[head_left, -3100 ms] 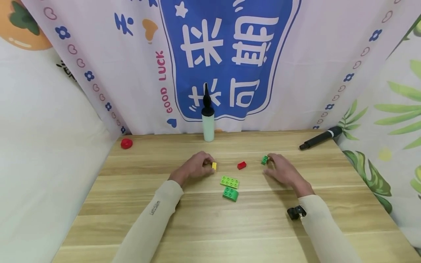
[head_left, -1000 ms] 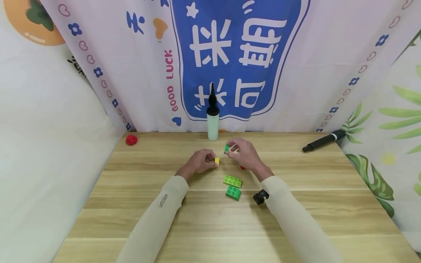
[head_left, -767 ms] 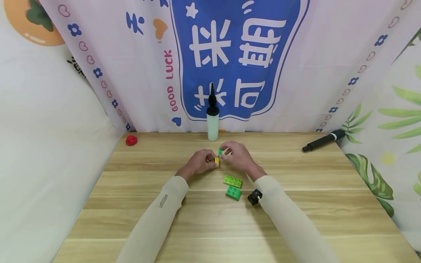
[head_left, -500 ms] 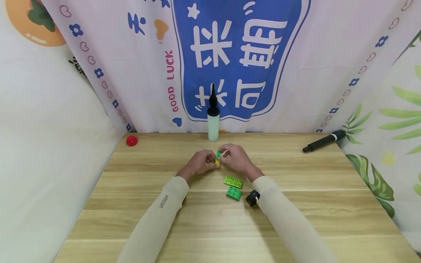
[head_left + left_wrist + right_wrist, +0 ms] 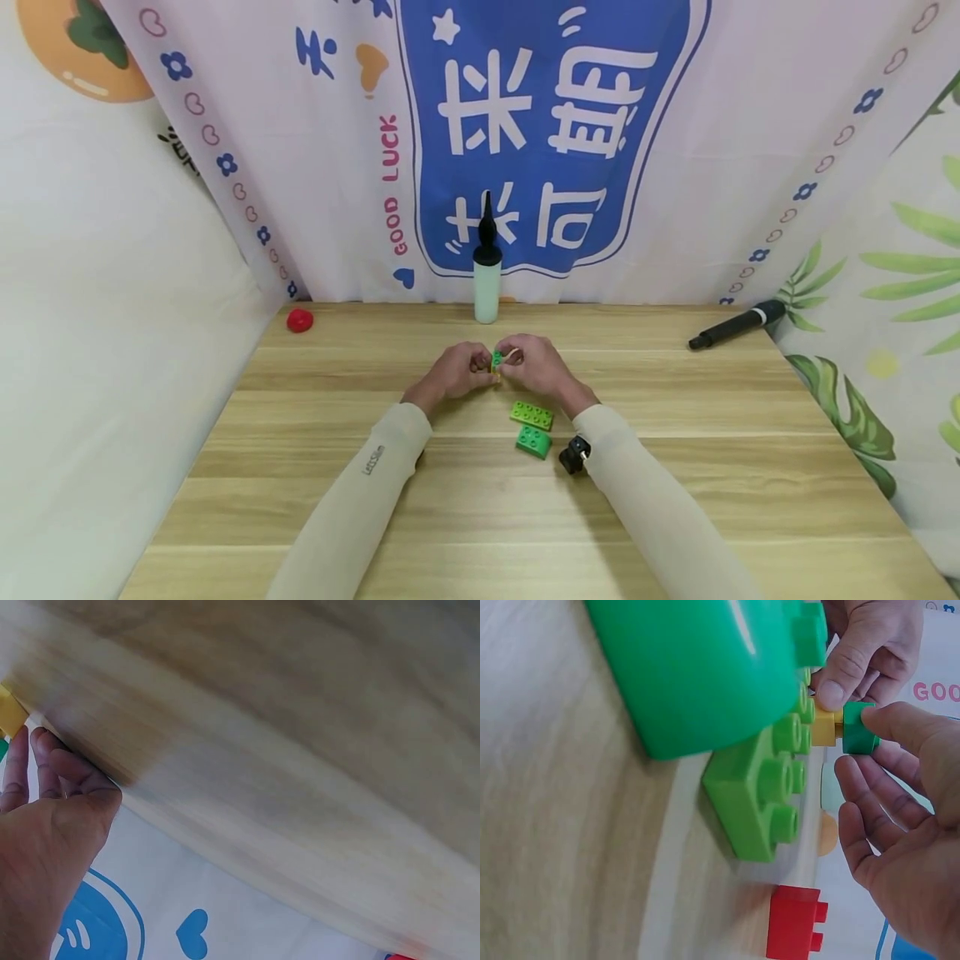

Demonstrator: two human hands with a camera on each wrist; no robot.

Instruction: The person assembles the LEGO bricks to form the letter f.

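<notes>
Green two-stud brick (image 5: 858, 736), pinched by the right hand (image 5: 538, 366), sits just above the yellow brick (image 5: 825, 730) that the left hand (image 5: 457, 370) pinches, beyond the lime eight-stud brick (image 5: 532, 415). Only a narrow gap parts them, and their long axes look roughly aligned.

shows left hand (image 5: 60, 825) at eight o'clock, touching yellow brick (image 5: 10, 714) near half past nine, beside green sliver (image 5: 2, 748); wooden tabletop (image 5: 360, 705) toward two; blue heart (image 5: 193, 934) on white cloth (image 5: 255, 919) near half past six.
</notes>
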